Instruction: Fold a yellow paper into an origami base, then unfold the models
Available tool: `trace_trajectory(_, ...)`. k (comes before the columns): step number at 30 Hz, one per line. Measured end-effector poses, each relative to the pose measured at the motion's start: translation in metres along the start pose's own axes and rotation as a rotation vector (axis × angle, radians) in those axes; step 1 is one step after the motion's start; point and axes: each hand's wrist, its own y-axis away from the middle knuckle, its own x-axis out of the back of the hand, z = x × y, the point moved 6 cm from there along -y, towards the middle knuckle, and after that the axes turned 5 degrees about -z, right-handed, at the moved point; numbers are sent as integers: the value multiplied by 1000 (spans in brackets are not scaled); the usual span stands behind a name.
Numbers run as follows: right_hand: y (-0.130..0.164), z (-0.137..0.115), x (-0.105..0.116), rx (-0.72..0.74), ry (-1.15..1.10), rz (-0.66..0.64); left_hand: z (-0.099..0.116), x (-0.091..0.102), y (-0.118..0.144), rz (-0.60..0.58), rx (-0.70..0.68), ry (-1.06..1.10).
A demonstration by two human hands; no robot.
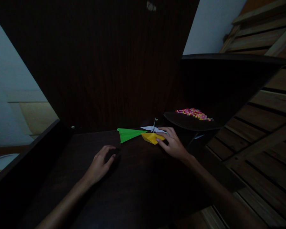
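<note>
My right hand (pixel 173 143) has its thumb and fingers around the right end of a yellow folded-paper piece (pixel 150 137), boat-like in shape, at the back of the dark desk. Left of it lies a green paper plane (pixel 130 135), its narrow tip pointing toward the yellow piece. Just behind, against the back panel, rests a white folded-paper piece (pixel 153 128) with a thin upright part; my right fingers cover some of it. Lower left, my left hand (pixel 102 163) is open over the desk, fingers curved and thumb apart, holding nothing.
Small pink, red and yellow pieces (pixel 194 113) lie heaped on a rounded side shelf (pixel 181 121) at the right. A tall dark panel (pixel 124 70) rises behind the desk (pixel 124 190). A raised edge (pixel 26 156) borders the left; wooden slats (pixel 271 156) stand at right.
</note>
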Motion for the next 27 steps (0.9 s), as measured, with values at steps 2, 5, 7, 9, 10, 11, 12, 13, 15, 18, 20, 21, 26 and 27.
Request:
trace_trajectory(2, 0, -17, -13, 45, -21, -21, -1, 4, 1, -25, -50, -80)
trace_trajectory(5, 3, -41, -36, 130, -54, -71, -4, 2, 3, -98, -110, -208)
trace_trajectory(7, 6, -54, -54, 201, -90, -107, -6, -3, 4, -156, -151, -272)
trace_trajectory(9, 9, -62, -70, 235, -124, -152, -10, -8, 5, -201, -176, -300)
trace_trajectory(10, 11, -64, -78, 243, -139, -176, -12, -9, 6, -217, -181, -300)
trace_trajectory(11, 12, -65, -86, 241, -148, -202, -14, -10, 6, -228, -184, -294)
trace_trajectory(12, 14, -66, -93, 234, -153, -234, -17, -10, 7, -234, -190, -286)
trace_trajectory(13, 15, -66, -100, 219, -155, -272, -20, -9, 7, -235, -202, -286)
trace_trajectory(15, 17, -64, -112, 181, -146, -363, -25, -8, 9, -239, -237, -334)
trace_trajectory(18, 18, -60, -124, 149, -117, -464, -35, -13, 11, -300, -282, -558)
trace_trajectory(20, 17, -59, -128, 143, -103, -487, -40, -16, 11, -338, -300, -720)
trace_trajectory(21, 16, -58, -129, 140, -99, -490, -42, -18, 11, -345, -310, -779)
trace_trajectory(26, 16, -57, -131, 144, -97, -441, -38, -21, 13, -354, -338, -855)
trace_trajectory(27, 17, -56, -131, 147, -96, -427, -37, -21, 14, -361, -337, -852)
